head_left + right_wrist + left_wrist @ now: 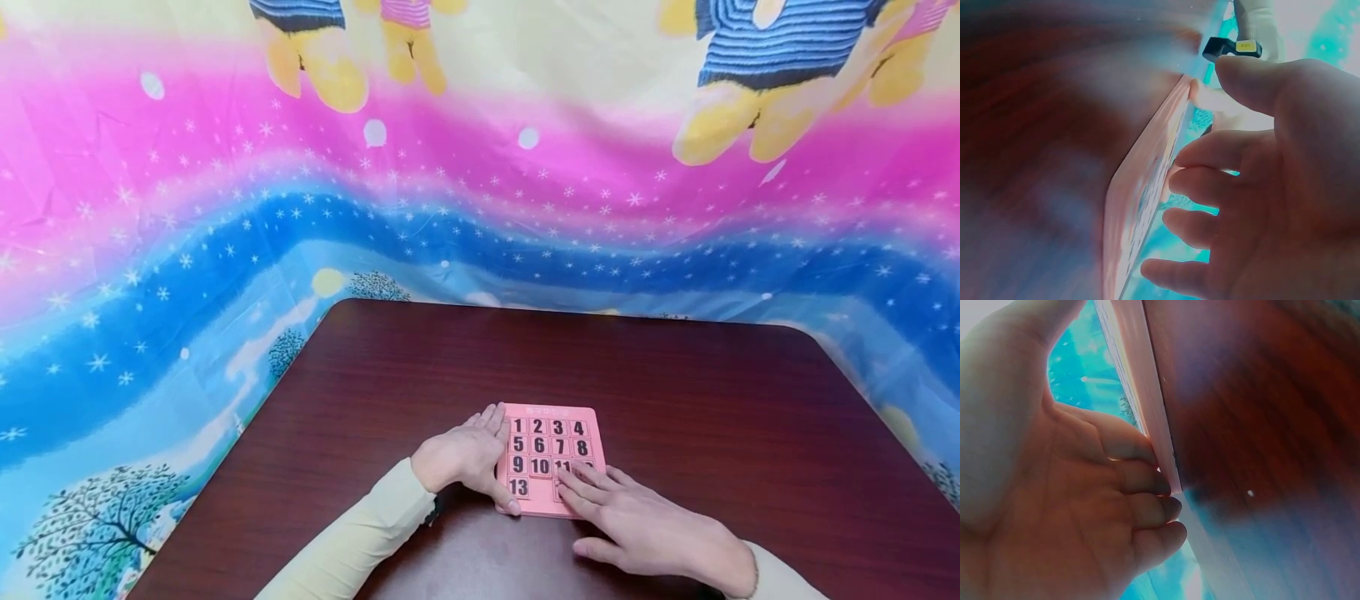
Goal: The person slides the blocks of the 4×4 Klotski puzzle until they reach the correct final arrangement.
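Observation:
A pink number slide puzzle lies flat on the table, its numbered tiles in rows. Tiles 1 to 11 and 13 show, with an open gap right of the 13 tile. My left hand rests along the puzzle's left edge, fingers extended and thumb at the lower left corner. Over the lower right tiles reach the outstretched fingertips of my right hand, covering part of them. In the right wrist view, that hand's fingers are spread beside the puzzle's face. The left wrist view shows the left fingertips at the puzzle's side.
The dark red-brown wooden table extends on all sides of the puzzle. Behind it hangs a colourful printed cloth with snowflakes and cartoon figures. A black wrist strap piece shows at the left cuff.

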Action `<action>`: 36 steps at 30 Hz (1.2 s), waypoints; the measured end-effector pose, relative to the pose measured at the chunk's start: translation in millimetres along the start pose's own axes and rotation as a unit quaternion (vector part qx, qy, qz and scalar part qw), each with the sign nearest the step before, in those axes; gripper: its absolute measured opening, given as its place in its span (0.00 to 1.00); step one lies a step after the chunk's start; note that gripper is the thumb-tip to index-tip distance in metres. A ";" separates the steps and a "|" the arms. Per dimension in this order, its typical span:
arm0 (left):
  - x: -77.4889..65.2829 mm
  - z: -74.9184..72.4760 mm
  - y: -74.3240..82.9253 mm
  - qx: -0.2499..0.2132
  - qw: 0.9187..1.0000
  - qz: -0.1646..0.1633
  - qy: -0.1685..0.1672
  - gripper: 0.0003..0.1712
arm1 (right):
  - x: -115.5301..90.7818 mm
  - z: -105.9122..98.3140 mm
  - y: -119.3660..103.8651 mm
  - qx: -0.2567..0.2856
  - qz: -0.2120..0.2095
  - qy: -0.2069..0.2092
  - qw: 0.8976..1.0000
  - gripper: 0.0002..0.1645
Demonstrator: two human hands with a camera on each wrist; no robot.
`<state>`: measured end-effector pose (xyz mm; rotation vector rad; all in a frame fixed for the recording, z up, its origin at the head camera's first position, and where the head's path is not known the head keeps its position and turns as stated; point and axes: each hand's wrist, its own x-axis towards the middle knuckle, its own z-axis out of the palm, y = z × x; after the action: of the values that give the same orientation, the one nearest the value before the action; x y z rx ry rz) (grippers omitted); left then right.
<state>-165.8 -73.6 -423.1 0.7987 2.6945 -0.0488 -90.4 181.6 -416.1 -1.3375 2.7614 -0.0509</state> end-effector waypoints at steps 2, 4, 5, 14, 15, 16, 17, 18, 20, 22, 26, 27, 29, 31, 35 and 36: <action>0.3 0.2 -0.3 -0.003 1.000 0.000 0.000 0.76 | -3.3 1.4 2.3 -0.003 0.002 0.000 1.000 0.38; 0.8 0.5 -0.7 -0.002 1.000 0.001 0.000 0.76 | -5.5 3.1 3.7 -0.009 0.003 0.001 1.000 0.38; 1.0 0.7 -0.8 -0.002 1.000 0.001 0.000 0.76 | -6.3 4.0 4.1 -0.012 0.002 0.003 1.000 0.38; -0.3 -0.6 -0.8 0.002 1.000 0.003 0.003 0.76 | -4.0 8.7 2.3 -0.031 -0.015 0.022 0.999 0.38; -0.3 -0.5 -0.7 0.002 1.000 0.003 0.003 0.76 | -3.2 8.9 1.7 -0.032 -0.017 0.023 0.999 0.38; -0.3 -0.3 -0.6 0.001 1.000 0.004 0.003 0.76 | -2.2 9.1 1.2 -0.031 -0.017 0.022 0.999 0.38; -0.5 -0.4 -0.6 0.001 1.000 0.004 0.003 0.76 | -1.1 9.0 0.5 -0.029 -0.017 0.019 0.999 0.38; -0.6 -0.5 -0.4 0.000 1.000 0.003 0.003 0.75 | 0.1 8.8 -0.3 -0.027 -0.016 0.017 0.999 0.38; -0.7 -0.5 -0.3 -0.002 1.000 0.004 0.004 0.75 | 2.7 8.4 -2.1 -0.025 -0.016 0.012 1.000 0.38; -0.6 -0.4 -0.4 -0.001 1.000 0.004 0.005 0.75 | 5.8 8.0 -4.3 -0.027 -0.016 0.007 0.999 0.39; -1.0 0.0 -0.5 0.003 1.000 0.004 0.008 0.75 | 12.7 7.5 -8.5 -0.033 -0.022 0.003 0.999 0.39; -1.2 0.1 -0.4 0.005 1.000 0.003 0.008 0.75 | 14.1 7.8 -9.0 -0.035 -0.024 0.004 0.999 0.40; -1.7 0.1 -0.3 0.005 1.000 0.002 0.007 0.75 | 16.3 8.5 -9.5 -0.036 -0.028 0.006 0.999 0.40; -1.9 -0.1 -0.4 0.005 1.000 0.001 0.006 0.75 | 17.0 8.9 -9.3 -0.034 -0.031 0.008 0.999 0.40; -1.3 -0.7 -0.2 0.004 1.000 0.001 0.002 0.75 | 13.2 5.4 -7.4 -0.012 -0.014 -0.002 1.000 0.40; -1.2 -1.0 0.0 0.003 1.000 0.002 0.001 0.75 | 10.9 4.0 -6.3 -0.004 -0.007 -0.005 1.000 0.40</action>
<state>-165.2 -74.1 -421.8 0.8059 2.6969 -0.0550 -91.8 169.2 -420.3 -1.3558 2.7474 -0.0338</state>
